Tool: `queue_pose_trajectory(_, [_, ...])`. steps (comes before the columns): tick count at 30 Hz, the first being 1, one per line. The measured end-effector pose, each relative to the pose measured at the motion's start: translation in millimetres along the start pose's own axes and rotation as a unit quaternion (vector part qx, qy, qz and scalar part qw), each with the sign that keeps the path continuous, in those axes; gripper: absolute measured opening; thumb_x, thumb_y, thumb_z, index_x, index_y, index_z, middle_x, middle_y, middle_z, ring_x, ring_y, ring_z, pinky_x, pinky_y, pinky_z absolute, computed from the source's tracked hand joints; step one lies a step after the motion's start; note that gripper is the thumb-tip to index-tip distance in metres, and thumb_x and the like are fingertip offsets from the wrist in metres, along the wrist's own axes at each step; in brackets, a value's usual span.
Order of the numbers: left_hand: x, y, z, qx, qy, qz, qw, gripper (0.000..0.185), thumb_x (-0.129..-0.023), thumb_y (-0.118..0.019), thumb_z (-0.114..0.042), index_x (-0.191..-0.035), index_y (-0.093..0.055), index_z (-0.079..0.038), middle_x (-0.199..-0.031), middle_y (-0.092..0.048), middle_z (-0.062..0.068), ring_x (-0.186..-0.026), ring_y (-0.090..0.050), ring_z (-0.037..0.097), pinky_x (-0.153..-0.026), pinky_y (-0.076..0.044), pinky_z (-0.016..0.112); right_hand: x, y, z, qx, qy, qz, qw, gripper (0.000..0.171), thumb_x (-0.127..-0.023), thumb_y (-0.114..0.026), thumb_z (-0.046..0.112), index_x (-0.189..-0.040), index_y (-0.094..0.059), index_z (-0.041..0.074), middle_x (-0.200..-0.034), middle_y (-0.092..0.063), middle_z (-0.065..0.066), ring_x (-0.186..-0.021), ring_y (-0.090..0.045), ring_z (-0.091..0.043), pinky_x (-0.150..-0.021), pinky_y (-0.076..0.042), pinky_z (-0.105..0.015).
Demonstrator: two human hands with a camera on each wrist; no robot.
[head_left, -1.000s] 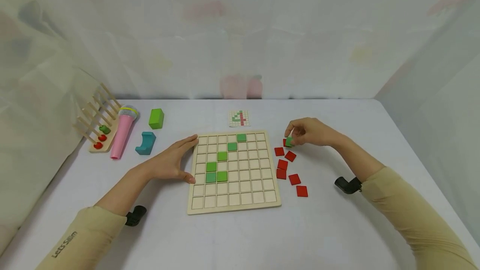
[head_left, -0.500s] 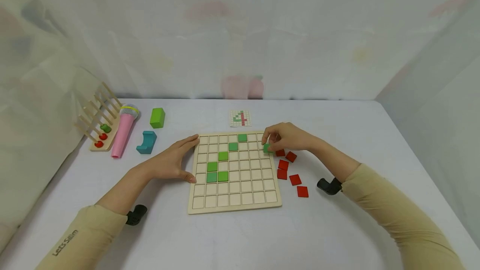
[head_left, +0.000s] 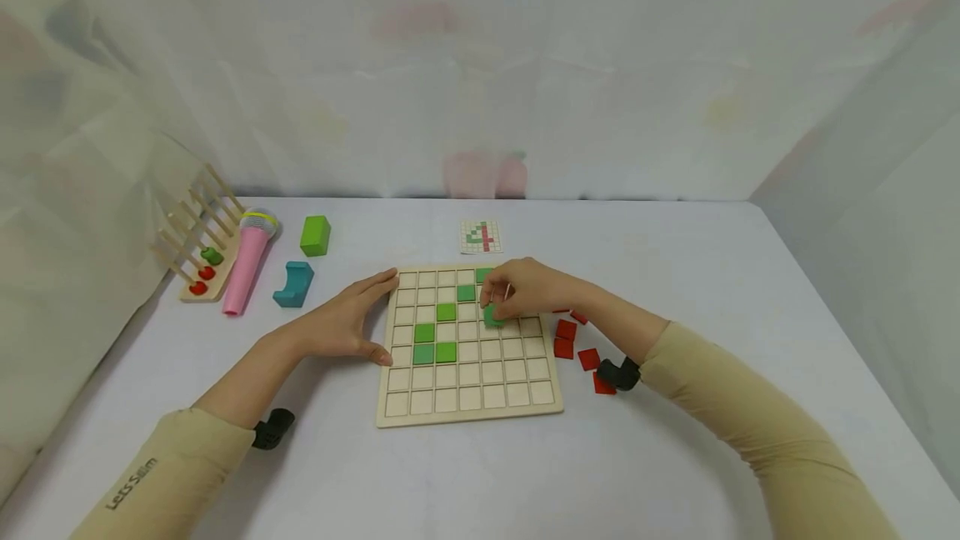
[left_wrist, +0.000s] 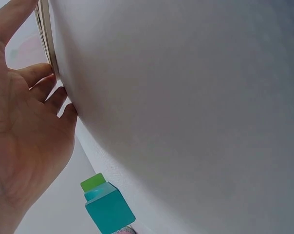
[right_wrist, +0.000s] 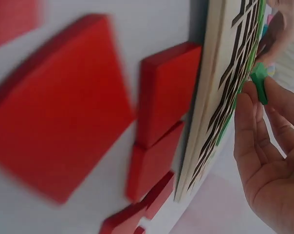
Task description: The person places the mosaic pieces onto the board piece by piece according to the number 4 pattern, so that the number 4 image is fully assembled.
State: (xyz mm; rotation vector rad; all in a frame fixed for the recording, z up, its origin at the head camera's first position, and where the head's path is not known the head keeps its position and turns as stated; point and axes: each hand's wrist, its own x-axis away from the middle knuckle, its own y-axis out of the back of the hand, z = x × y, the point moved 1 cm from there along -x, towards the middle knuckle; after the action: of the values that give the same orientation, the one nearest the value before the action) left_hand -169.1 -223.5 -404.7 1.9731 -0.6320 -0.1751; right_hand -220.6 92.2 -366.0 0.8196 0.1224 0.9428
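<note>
A pale wooden grid board (head_left: 468, 419) lies on the white table, with several green tiles (head_left: 446, 312) set in its squares. My right hand (head_left: 528, 286) is over the board's upper right part and pinches a green tile (head_left: 492, 317) between thumb and fingers; the right wrist view shows this green tile (right_wrist: 259, 83) held at the fingertips. My left hand (head_left: 337, 322) rests at the board's left edge, thumb and fingers spread along it. In the left wrist view the fingertips of the left hand (left_wrist: 27, 112) touch the board's side (left_wrist: 47, 41).
Several red tiles (head_left: 566, 329) lie right of the board, some hidden by the right arm. A small pattern card (head_left: 481, 237) lies behind it. To the left are a teal arch block (head_left: 293, 285), a green block (head_left: 315, 236), a pink microphone (head_left: 246, 269) and a peg rack (head_left: 198, 294).
My right hand has carried the green tile leftward from beside the red tiles to over the board. The left hand stays at the board's edge.
</note>
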Motion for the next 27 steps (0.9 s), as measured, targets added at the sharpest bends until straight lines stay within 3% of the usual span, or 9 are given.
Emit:
queue_pose_trajectory(11, [-1.7, -0.5, 2.0, 0.0, 0.011, 0.009, 0.9999, 0.128, -0.06, -0.089, -0.056, -0.157, -0.022, -0.003, -0.168, -0.013, 0.012, -0.154, -0.016, 0.039, -0.122, -0.022, 0.059, -21, -11, 22, -0.001, 0.016, 0.06, 0.998, 0.01, -0.088, -0.071, 0.011, -0.097, -0.071, 0.017, -0.074, -0.067, 0.003, -0.066, -0.063, -0.01, -0.067, -0.051, -0.022])
queue_pose_trajectory(17, [-2.0, -1.3, 2.2, -0.001, 0.012, 0.009, 0.9999, 0.129, -0.06, -0.089, -0.056, -0.157, -0.022, -0.003, -0.168, -0.013, 0.012, -0.154, -0.017, 0.039, -0.122, -0.022, 0.059, -25, -16, 32, -0.004, -0.004, 0.085, 0.996, 0.014, -0.084, -0.071, 0.003, -0.096, -0.071, 0.01, -0.076, -0.072, 0.0, -0.066, -0.064, -0.009, -0.068, -0.051, -0.02])
queue_pose_trajectory(27, [-1.6, -0.8, 1.2, -0.001, 0.014, 0.008, 0.9999, 0.128, -0.06, -0.089, -0.055, -0.157, -0.022, -0.004, -0.168, -0.013, 0.012, -0.154, -0.017, 0.039, -0.122, -0.023, 0.059, -22, -26, 40, -0.002, -0.031, 0.081, 0.996, 0.012, -0.08, -0.078, 0.002, -0.09, -0.074, 0.007, -0.076, -0.073, -0.002, -0.065, -0.066, -0.009, -0.064, -0.055, -0.022])
